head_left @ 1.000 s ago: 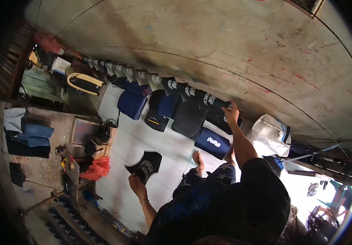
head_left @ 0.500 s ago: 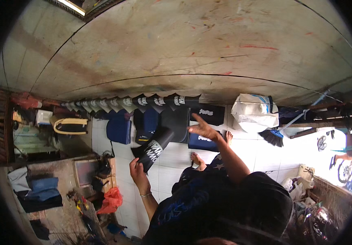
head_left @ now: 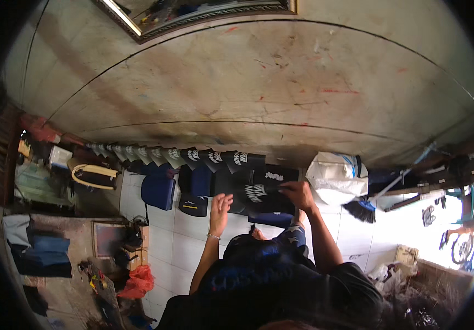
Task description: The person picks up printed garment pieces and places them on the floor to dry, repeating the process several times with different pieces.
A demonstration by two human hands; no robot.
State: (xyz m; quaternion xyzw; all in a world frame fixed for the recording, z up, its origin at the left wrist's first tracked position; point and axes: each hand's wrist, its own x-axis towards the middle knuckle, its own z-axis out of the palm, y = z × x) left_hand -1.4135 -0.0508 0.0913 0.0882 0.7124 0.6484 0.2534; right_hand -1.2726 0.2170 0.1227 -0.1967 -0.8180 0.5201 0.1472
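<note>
Along the stained wall [head_left: 325, 71] runs a row of printed panels [head_left: 212, 159], above the tiled floor [head_left: 165, 234]. Near its right end, the right hand [head_left: 298, 193] pinches 1 black printed piece [head_left: 256, 195]; the left hand [head_left: 221, 213] is by its left edge, gripping or not, I can't tell.

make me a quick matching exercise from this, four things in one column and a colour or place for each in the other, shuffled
Column one
1. printed piece
2. broom
3. plastic bag
4. sack

Column two
A. red
B. mostly white, by the wall
C. in the right hand
D. partly blue

Right pairs: 1-C, 2-D, 3-A, 4-B
</note>
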